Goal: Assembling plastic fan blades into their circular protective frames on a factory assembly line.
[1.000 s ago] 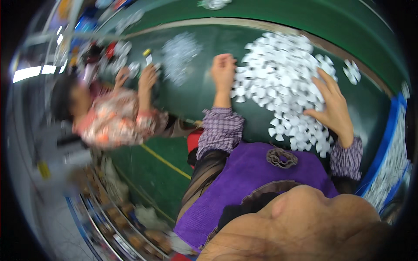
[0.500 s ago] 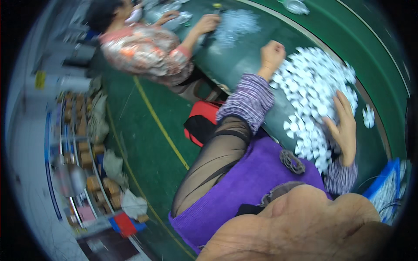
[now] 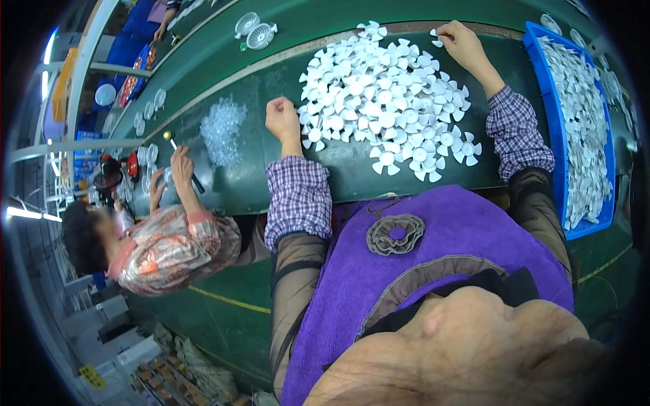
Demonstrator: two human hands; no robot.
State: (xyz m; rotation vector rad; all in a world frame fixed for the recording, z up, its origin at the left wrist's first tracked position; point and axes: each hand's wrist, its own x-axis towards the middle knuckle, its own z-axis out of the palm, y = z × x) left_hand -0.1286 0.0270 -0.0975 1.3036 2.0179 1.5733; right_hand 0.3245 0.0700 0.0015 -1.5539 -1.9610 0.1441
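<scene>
A large heap of small white fan blades (image 3: 379,88) covers the middle of the dark green table (image 3: 257,172). My left hand (image 3: 283,120) is closed at the heap's left edge, resting near the tabletop; what its fingers hold, if anything, is hidden. Past the heap's far right side, my right hand (image 3: 466,49) pinches one white fan blade (image 3: 435,38) between thumb and fingers. A few loose blades lie at the near edge of the heap.
At right stands a blue crate (image 3: 559,183) full of white blades. A co-worker (image 3: 179,254) sits at left, one hand on a small yellow-headed hammer (image 3: 181,157), near a pile of clear plastic pieces (image 3: 222,132). Round white fan guards (image 3: 261,36) lie on the green belt (image 3: 325,21) beyond.
The view has swung round, bringing the crate fully into sight. My right hand, earlier spread over the heap, is now beyond its far right side pinching a blade. My left hand remains closed.
</scene>
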